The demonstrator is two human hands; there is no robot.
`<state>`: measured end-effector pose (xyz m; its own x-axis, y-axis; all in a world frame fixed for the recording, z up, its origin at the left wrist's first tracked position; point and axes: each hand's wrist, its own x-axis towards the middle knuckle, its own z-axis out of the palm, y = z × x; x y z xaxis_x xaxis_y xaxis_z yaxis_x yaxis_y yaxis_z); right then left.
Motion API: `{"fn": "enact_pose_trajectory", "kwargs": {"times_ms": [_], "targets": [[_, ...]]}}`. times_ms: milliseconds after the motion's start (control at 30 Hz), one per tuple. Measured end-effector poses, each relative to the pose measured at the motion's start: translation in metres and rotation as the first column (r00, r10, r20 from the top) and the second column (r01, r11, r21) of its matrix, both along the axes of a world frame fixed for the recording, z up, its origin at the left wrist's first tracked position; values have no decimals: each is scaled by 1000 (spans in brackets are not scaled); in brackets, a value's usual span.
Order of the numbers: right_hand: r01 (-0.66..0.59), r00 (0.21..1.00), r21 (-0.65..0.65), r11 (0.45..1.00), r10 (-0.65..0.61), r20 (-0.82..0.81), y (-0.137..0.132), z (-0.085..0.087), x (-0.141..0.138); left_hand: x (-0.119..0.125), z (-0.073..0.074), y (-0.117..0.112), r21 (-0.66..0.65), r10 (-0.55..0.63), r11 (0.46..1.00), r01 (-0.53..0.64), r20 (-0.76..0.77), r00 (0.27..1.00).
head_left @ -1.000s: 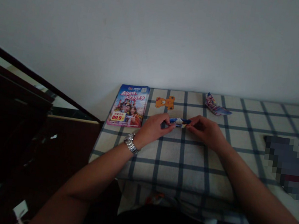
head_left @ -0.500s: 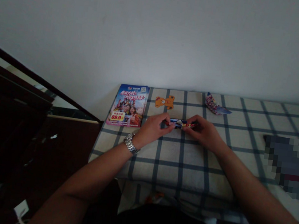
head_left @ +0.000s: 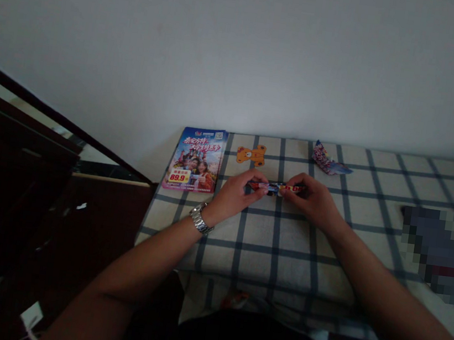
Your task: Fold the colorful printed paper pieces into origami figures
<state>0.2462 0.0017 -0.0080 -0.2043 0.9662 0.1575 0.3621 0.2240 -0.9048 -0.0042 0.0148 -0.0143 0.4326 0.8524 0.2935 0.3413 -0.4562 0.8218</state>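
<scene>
Between my two hands is a folded printed paper (head_left: 274, 188), narrow and colourful, much like the flyers in its print. My left hand (head_left: 243, 191) pinches its left end between thumb and fingers, and a metal watch (head_left: 200, 218) sits on that wrist. At the other end, my right hand (head_left: 309, 199) grips the paper in a similar pinch. The fingers hide both ends. Just beyond my left hand lies a flat brown teddy bear cutout (head_left: 251, 155). A stack of flyers (head_left: 195, 160) is to the left of it.
A blue-and-white checked cloth (head_left: 260, 236) covers the table, which meets a pale wall (head_left: 267, 58). Near the back edge rests a folded paper shape (head_left: 328, 160). At the right is a dark blurred-out object (head_left: 434, 247). Dark furniture (head_left: 9, 175) stands at the left.
The paper between my hands looks narrower in its middle, and its pale pointed flap no longer shows. Both hands have shifted only slightly.
</scene>
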Motion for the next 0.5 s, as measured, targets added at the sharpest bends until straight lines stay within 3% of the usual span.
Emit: {"fn": "enact_pose_trajectory", "kwargs": {"times_ms": [300,500], "targets": [[6,999,-9,1000,-6,-33,1,-4,0,2,0,-1,-35,-15,999,16,27,1000],[17,997,-50,999,-21,-68,1,-2,-1,4,5,-6,137,16,991,-5,-75,997]]}}
